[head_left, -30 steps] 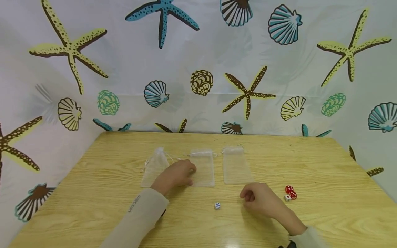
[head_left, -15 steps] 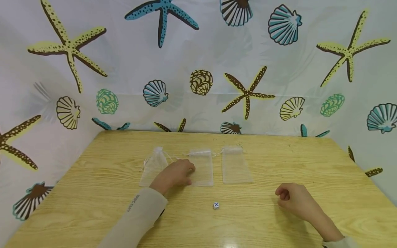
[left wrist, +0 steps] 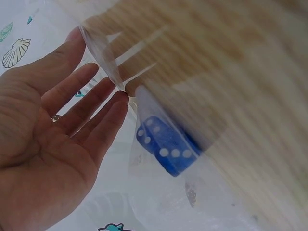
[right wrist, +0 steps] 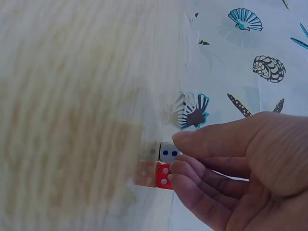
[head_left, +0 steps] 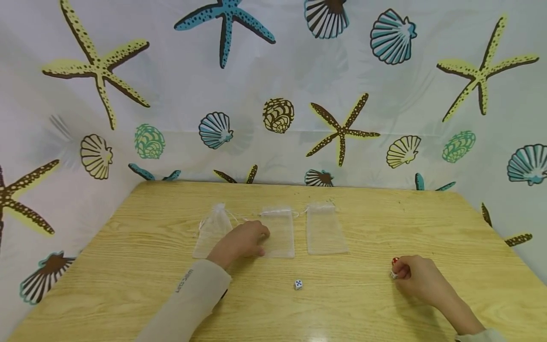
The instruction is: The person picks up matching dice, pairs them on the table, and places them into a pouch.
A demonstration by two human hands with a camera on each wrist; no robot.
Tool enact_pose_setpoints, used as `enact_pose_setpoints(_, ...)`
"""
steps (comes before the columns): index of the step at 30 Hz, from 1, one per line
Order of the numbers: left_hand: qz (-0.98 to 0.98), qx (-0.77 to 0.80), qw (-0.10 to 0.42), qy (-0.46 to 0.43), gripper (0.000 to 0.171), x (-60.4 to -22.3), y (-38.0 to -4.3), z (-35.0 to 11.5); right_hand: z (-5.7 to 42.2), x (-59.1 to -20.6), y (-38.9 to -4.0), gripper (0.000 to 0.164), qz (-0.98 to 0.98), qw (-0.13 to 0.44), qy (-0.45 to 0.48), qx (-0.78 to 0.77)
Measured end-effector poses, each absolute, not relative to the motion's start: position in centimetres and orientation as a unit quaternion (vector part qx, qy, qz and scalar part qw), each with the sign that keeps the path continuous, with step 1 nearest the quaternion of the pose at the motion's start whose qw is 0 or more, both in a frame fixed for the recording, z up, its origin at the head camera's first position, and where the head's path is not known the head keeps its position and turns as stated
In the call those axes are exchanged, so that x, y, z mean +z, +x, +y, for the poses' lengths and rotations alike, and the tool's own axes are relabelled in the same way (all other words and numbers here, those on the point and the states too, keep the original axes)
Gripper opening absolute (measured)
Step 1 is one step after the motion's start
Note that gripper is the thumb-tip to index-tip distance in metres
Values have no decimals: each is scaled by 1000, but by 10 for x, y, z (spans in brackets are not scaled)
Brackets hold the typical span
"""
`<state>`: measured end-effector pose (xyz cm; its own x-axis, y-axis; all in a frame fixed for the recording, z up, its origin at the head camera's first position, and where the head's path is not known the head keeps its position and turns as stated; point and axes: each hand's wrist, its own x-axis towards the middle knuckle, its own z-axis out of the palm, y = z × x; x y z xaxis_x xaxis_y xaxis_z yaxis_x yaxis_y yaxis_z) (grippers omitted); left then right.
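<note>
In the head view my left hand [head_left: 244,238] rests between two sheer white drawstring bags, the left bag [head_left: 209,240] and the middle bag [head_left: 279,237]. Its fingers are loosely bent and hold nothing in the left wrist view. Blue dice [left wrist: 168,147] lie just past those fingertips; the head view hides them behind the hand. My right hand [head_left: 420,278] is at the right, thumb and fingers curled about a white die [right wrist: 169,152] and a red die [right wrist: 164,176]. The fingers partly cover both dice. Another red die is not visible now.
A third sheer bag [head_left: 325,232] lies flat to the right of the middle one. One white die with blue dots [head_left: 298,284] sits alone toward the front of the wooden table [head_left: 171,204]. Behind stands a cloth [head_left: 252,85] printed with shells and starfish.
My right hand has moved right from the middle of the table to the dice, curling round them; they have shifted slightly left. My left hand has stayed put.
</note>
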<state>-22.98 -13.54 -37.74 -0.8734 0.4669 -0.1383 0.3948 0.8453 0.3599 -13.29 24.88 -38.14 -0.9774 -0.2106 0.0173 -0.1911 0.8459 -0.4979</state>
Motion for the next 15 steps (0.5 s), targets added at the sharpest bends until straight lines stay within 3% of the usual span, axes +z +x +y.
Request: enact_pose_setpoints(15, 953, 155, 105, 238, 40, -378, -229, -135, 245, -383, -138, 18, 964, 14, -106, -243)
